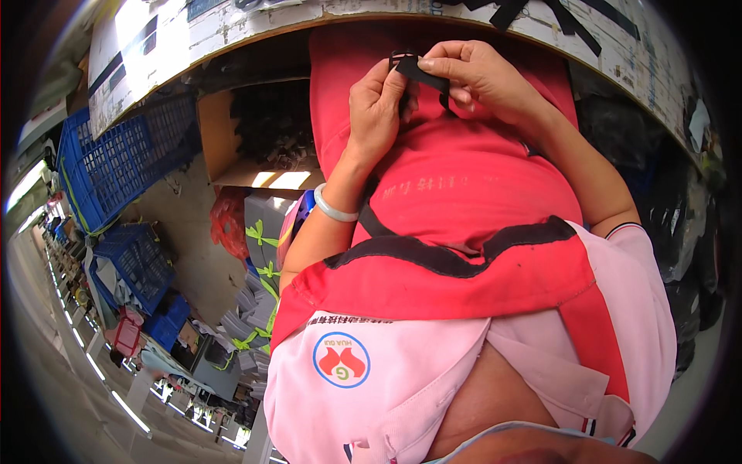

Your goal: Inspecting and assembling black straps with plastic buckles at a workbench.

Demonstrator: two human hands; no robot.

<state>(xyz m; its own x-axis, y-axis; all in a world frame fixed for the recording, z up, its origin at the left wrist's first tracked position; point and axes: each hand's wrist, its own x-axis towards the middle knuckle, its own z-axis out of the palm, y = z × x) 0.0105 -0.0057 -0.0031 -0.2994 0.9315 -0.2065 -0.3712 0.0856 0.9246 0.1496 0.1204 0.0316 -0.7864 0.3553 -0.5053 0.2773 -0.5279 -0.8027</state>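
Observation:
Over my lap, in front of the red apron, both hands are close together. My left hand, with a pale bangle on its wrist, is closed with thumb and fingers pinching a small black buckle. My right hand is closed too, its thumb and forefinger gripping a black webbing strap. The strap runs between the two hands at the buckle, and a length of it hangs down under my right fingers. Fingers partly hide how the strap passes through the buckle.
The worktable edge lies just beyond my hands, with loose black straps on top. An open cardboard box of dark small parts sits below at left. Blue crates stand farther left; black plastic bags are at right.

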